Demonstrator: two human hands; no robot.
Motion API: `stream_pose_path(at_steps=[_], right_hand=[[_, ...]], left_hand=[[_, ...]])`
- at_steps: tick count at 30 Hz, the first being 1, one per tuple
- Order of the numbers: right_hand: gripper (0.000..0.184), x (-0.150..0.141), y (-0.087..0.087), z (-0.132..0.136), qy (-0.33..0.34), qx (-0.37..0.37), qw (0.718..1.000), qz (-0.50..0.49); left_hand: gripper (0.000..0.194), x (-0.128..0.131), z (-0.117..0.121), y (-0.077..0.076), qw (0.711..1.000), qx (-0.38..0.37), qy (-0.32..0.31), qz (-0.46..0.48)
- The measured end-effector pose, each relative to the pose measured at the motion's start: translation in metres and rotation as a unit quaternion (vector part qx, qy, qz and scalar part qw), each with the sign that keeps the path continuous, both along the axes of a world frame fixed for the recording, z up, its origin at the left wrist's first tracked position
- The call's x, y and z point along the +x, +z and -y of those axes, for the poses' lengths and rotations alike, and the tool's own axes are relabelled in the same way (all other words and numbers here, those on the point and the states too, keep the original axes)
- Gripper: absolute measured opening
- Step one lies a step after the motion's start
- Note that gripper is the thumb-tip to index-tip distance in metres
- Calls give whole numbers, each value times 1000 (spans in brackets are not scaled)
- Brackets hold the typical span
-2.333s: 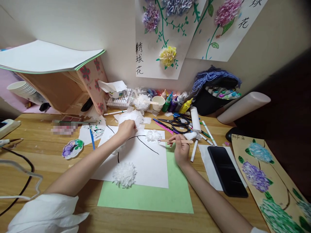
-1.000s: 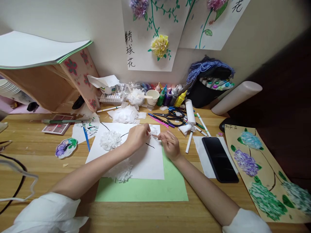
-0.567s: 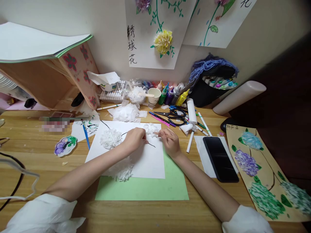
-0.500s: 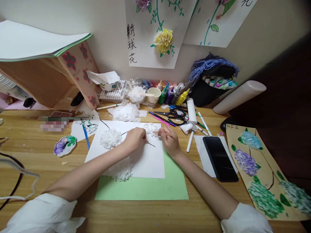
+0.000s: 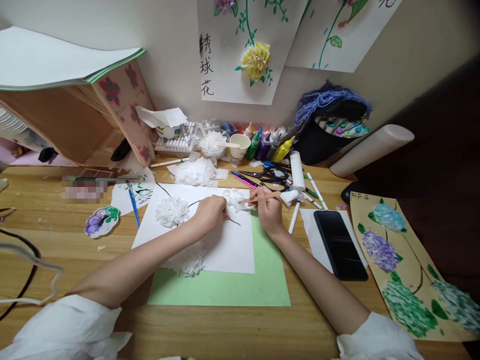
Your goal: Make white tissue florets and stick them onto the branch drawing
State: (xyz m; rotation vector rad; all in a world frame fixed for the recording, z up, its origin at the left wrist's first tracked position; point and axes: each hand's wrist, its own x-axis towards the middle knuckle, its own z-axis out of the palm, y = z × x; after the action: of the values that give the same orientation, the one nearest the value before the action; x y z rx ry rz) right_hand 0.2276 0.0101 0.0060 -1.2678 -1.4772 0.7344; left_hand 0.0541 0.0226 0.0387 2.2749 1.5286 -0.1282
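Note:
My left hand (image 5: pixel 212 210) is closed at the left edge of a small white paper flower (image 5: pixel 234 196), its fingertips hidden; whether they pinch anything I cannot tell. In my right hand (image 5: pixel 269 212) is a flat wooden craft stick (image 5: pixel 275 195), its tip pointing left at the flower's right side. The flower lies at the top right of a white sheet (image 5: pixel 228 255). Two larger paper flowers are on the left: one round (image 5: pixel 172 211), the other (image 5: pixel 189 260) partly hidden under my left forearm. Dark drawn stem lines show on the sheet, which rests on green paper (image 5: pixel 221 292).
Torn white paper (image 5: pixel 197 172), black scissors (image 5: pixel 268 175), pens and a paper cup (image 5: pixel 240 146) stand behind the sheet. To the right lie a phone (image 5: pixel 340 245) and a flower picture (image 5: pixel 397 265). A painted palette (image 5: pixel 102 221) and a blue brush (image 5: pixel 133 205) are left.
My right hand has drawn slightly right and turned, so the wooden stick shows lengthwise. My left hand stays by the flower. The whole view has shifted a little.

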Motion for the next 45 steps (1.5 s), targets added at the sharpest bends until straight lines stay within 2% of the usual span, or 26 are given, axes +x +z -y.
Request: stream_pose_path(at_steps=[4, 10, 17, 21, 28, 30, 33, 36, 41, 45], right_hand=[[36, 3, -3, 6, 29, 42, 998, 42], [35, 1, -4, 6, 51, 62, 991, 105], [33, -1, -7, 4, 49, 96, 982, 156], [34, -4, -5, 0, 49, 93, 983, 150], [36, -13, 2, -12, 20, 37, 987, 157], [38, -13, 6, -14, 31, 28, 987, 157], [41, -11, 10, -12, 50, 4, 991, 123], [40, -7, 12, -6, 34, -14, 997, 65], [38, -1, 11, 4, 10, 2, 1000, 13], [38, 1, 7, 9, 41, 39, 996, 64]], left_hand=[[16, 1, 0, 0, 1000, 2, -1, -5], [17, 1, 1, 1, 1000, 8, -5, -2], [17, 1, 2, 1, 1000, -4, -1, -3], [16, 1, 4, 2, 1000, 4, -6, 6], [16, 0, 5, 3, 1000, 5, -5, 12], [16, 0, 5, 2, 1000, 8, -9, 20], [16, 1, 5, 2, 1000, 4, -9, 13], [17, 1, 5, 3, 1000, -1, -5, -3], [17, 2, 5, 5, 1000, 2, -12, -3], [17, 2, 5, 6, 1000, -3, -9, -7]])
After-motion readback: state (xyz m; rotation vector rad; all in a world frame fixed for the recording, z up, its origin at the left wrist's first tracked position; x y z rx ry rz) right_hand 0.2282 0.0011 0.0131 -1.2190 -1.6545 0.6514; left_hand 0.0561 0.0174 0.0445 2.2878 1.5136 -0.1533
